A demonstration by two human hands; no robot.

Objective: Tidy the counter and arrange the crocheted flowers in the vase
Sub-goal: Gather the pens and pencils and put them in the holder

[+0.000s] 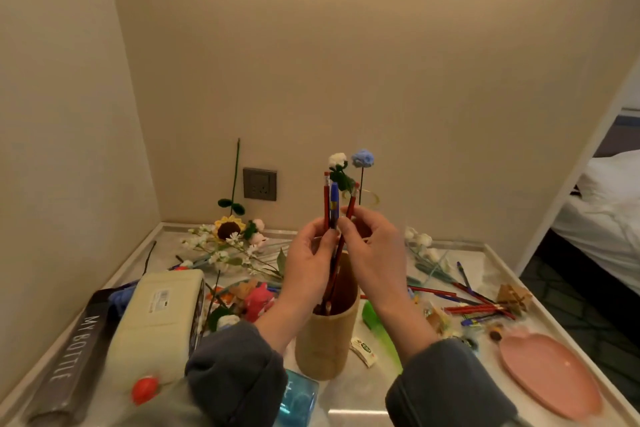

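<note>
1. Near centre, the tan holder stands on the counter.
2. Just above it, the left hand is curled round a red pencil and a blue pen, both upright. The right hand pinches a second red pencil between thumb and fingertips. Their lower ends reach into the holder's mouth. The step would go best with the ends bunched together, lowered straight and released only once below the rim.
3. Left of the holder, a dark box reads "MY BOTTLE". The label on the cream case beside it is too small to read.
4. Farther right, loose pencils and pens lie scattered.
5. Far behind the hands, the glass vase holds a white flower and a blue flower. A sunflower lies far left, not yet in the vase.
</note>
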